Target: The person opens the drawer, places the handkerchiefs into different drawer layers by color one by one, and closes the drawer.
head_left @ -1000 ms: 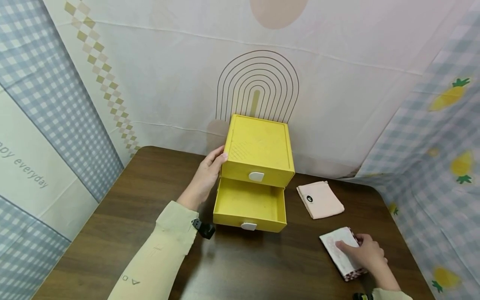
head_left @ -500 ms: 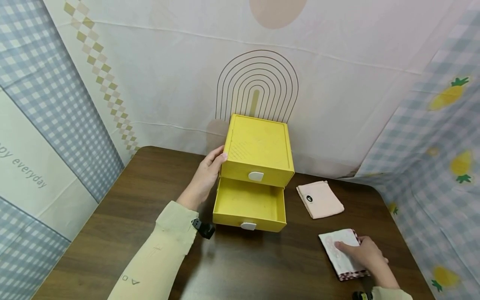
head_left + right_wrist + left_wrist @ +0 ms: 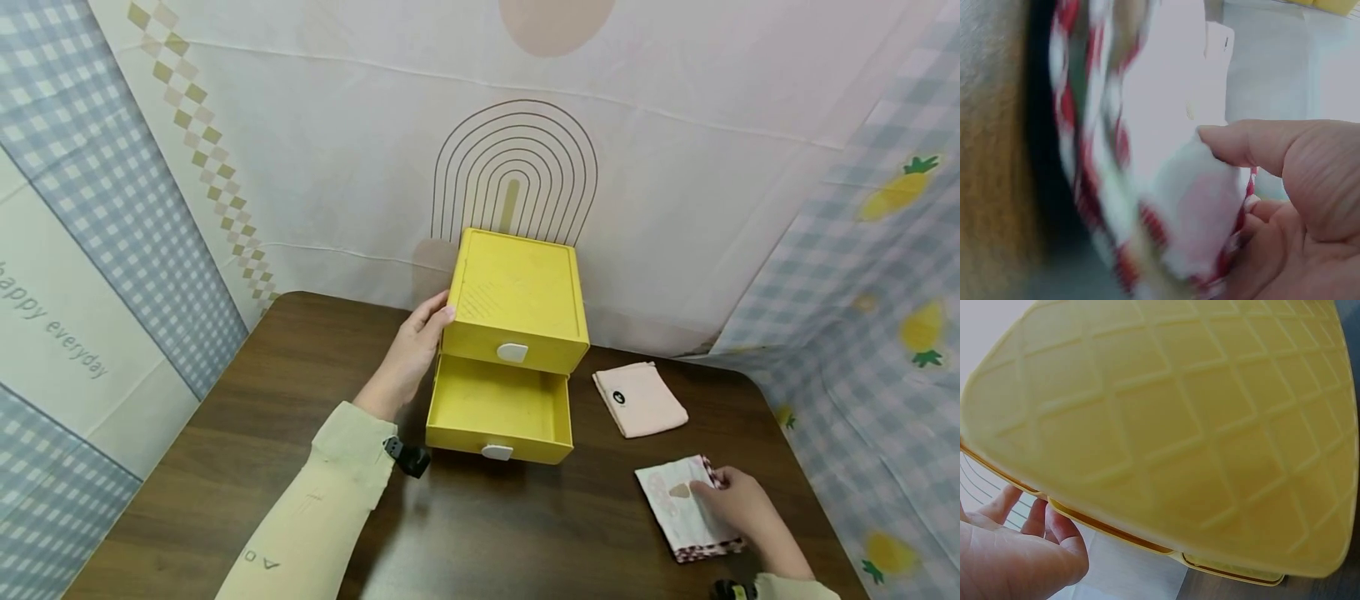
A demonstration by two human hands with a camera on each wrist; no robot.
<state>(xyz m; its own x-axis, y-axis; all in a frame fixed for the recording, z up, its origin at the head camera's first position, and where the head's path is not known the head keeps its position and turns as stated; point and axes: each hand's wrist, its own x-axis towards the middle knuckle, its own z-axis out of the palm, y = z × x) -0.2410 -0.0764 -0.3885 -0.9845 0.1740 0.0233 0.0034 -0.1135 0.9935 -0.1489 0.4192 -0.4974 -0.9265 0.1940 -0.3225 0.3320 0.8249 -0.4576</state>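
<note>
A yellow two-drawer plastic cabinet point(image 3: 521, 287) stands against the back curtain. Its lower drawer point(image 3: 498, 400) is pulled out and nothing shows inside; the upper one is closed. My left hand point(image 3: 408, 358) rests against the cabinet's left side, thumb near the upper front corner. In the left wrist view, the fingers point(image 3: 1066, 534) touch the edge of the lattice-patterned side point(image 3: 1166, 412). At the lower right, my right hand point(image 3: 742, 504) pinches a folded white towel point(image 3: 675, 508) with a red checked border, thumb on top and fingers beneath. The right wrist view shows its layered edge, blurred.
A folded pale pink towel point(image 3: 641, 400) with a black round mark lies right of the cabinet. The dark wooden table point(image 3: 247, 467) carries everything. Patterned curtains point(image 3: 337, 150) hang behind and on both sides.
The right thumb has shifted a little to the right on the white towel, uncovering a tan printed patch. The towel has turned slightly. My left hand and the cabinet have stayed put.
</note>
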